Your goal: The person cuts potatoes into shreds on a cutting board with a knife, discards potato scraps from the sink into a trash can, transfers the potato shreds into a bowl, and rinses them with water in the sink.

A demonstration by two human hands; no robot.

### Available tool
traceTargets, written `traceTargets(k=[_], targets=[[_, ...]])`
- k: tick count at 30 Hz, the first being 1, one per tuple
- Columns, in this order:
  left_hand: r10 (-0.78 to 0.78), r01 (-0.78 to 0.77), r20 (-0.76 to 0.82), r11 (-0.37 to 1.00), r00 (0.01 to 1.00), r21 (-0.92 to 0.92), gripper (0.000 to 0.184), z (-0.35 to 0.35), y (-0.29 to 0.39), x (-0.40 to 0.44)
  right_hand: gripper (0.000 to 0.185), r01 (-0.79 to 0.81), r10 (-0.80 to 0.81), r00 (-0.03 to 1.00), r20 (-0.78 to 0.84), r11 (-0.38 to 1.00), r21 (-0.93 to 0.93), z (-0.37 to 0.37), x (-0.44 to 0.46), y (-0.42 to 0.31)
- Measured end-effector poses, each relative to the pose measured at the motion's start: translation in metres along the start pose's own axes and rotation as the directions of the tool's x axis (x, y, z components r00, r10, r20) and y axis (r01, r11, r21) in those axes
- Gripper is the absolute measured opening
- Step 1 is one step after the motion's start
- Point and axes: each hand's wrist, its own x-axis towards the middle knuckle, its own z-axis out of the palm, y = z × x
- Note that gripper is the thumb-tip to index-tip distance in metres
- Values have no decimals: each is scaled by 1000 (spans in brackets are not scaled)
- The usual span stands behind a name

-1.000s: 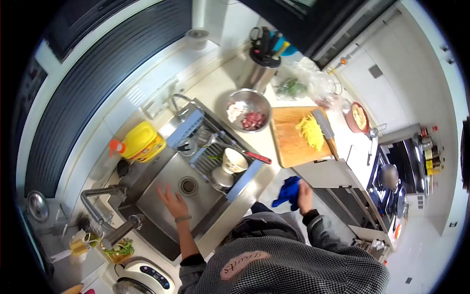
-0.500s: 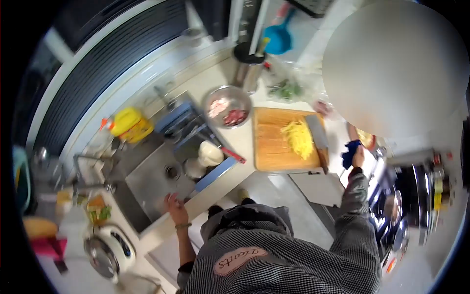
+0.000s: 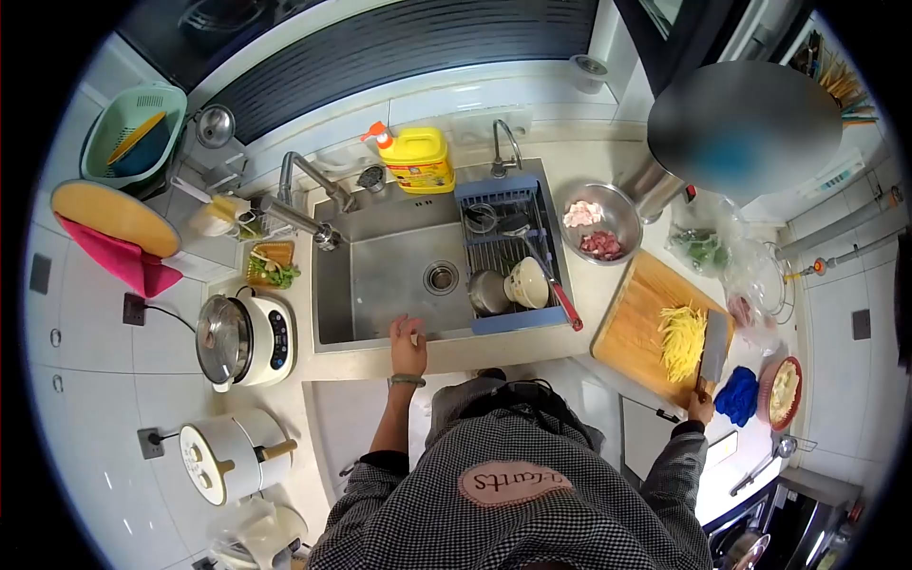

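My left hand (image 3: pixel 408 350) is at the sink's front rim, fingers apart and a little bent, holding nothing. On the right, my right hand (image 3: pixel 701 408) is closed at the handle end of a cleaver (image 3: pixel 715 344). Its blade lies on the wooden cutting board (image 3: pixel 622 334), beside a heap of yellow shredded vegetable (image 3: pixel 682 342). A crumpled blue cloth (image 3: pixel 737 396) rests on the counter just right of that hand. Behind the board stands a steel bowl (image 3: pixel 629 214) with pale and dark red pieces of meat in it.
The steel sink (image 3: pixel 380 275) has a blue-framed drying rack (image 3: pixel 518 328) with bowls and a red-handled utensil. Behind it are a yellow detergent jug (image 3: pixel 418 160) and a faucet (image 3: pixel 302 224). White cookers (image 3: pixel 271 337) stand left; a red basket (image 3: pixel 794 418) sits right.
My right hand has let go of the blue cloth, now on the counter, and taken the cleaver's handle. My left hand stays by the sink edge. The view has turned toward the right.
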Motion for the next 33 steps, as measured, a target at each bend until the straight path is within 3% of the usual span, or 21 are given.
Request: traceTargets(k=[1, 4, 6, 9, 10, 11, 13, 17, 18, 19, 20, 21, 24, 26, 27, 29, 30, 32, 33], targets=[[-1, 1, -1, 1000, 1000, -2, 29, 0, -3, 7, 44, -44, 33, 997, -67, 984, -175, -16, -21, -32], [114, -114, -9, 994, 993, -2, 30, 4, -7, 32, 39, 6, -11, 996, -89, 998, -55, 0, -18, -17], [274, -274, -23, 962, 961, 17, 29, 12, -3, 48, 36, 28, -29, 996, -86, 999, -17, -5, -20, -14], [245, -238, 85, 967, 966, -89, 27, 22, 19, 70, 34, 59, -59, 998, -36, 998, -2, -10, -18, -12], [169, -145, 171, 979, 971, -144, 30, 26, 32, 75, 35, 19, -17, 999, -41, 999, 39, -18, -22, -19], [176, -148, 191, 977, 966, -154, 30, 33, 44, 80, 36, -18, 21, 999, -40, 997, 80, -25, -27, -27], [327, -279, 267, 939, 906, -202, 25, 52, 65, 95, 34, 32, -33, 997, -74, 999, -22, -34, -33, -37], [322, -313, 422, 945, 848, -92, 28, 101, 95, 141, 40, 1, -3, 991, -137, 1000, -14, -58, -50, -53], [240, -275, 504, 961, 829, -6, 25, 121, 90, 157, 40, -35, 29, 991, -129, 998, -42, -69, -57, -64], [152, -244, 574, 966, 804, 86, 25, 141, 83, 169, 40, 20, -12, 987, -162, 999, 50, -70, -63, -61], [162, -253, 586, 965, 794, 76, 25, 163, 70, 179, 41, 2, 9, 986, -164, 998, 67, -74, -69, -61], [89, -277, 608, 935, 789, 223, 28, 185, 54, 189, 41, -18, 32, 986, -166, 996, 86, -77, -76, -63], [-44, -203, 553, 904, 832, 376, 31, 209, 53, 200, 52, -138, 175, 981, -80, 929, 344, -92, -97, -73], [-201, -76, 684, 933, 701, 352, 32, 236, 19, 219, 55, -322, 353, 936, 11, 841, 435, -112, -113, -102], [-246, -39, 727, 936, 641, 351, 32, 244, 11, 223, 50, -298, 333, 943, 24, 809, 507, -112, -118, -104], [53, -395, 690, 850, 722, 348, 36, 214, 30, 215, 44, -239, 246, 964, 96, 655, 717, -108, -132, -109], [63, -409, 699, 847, 712, 340, 36, 204, 33, 215, 38, -241, 216, 968, 130, 643, 727, -102, -136, -107], [125, -461, 648, 802, 751, 380, 27, 185, 39, 214, 33, -389, 288, 916, 279, 470, 792, -96, -147, -132], [128, -634, 727, 604, 675, 483, 23, 164, 57, 211, 30, -481, 299, 871, 389, 365, 797, -97, -152, -152]])
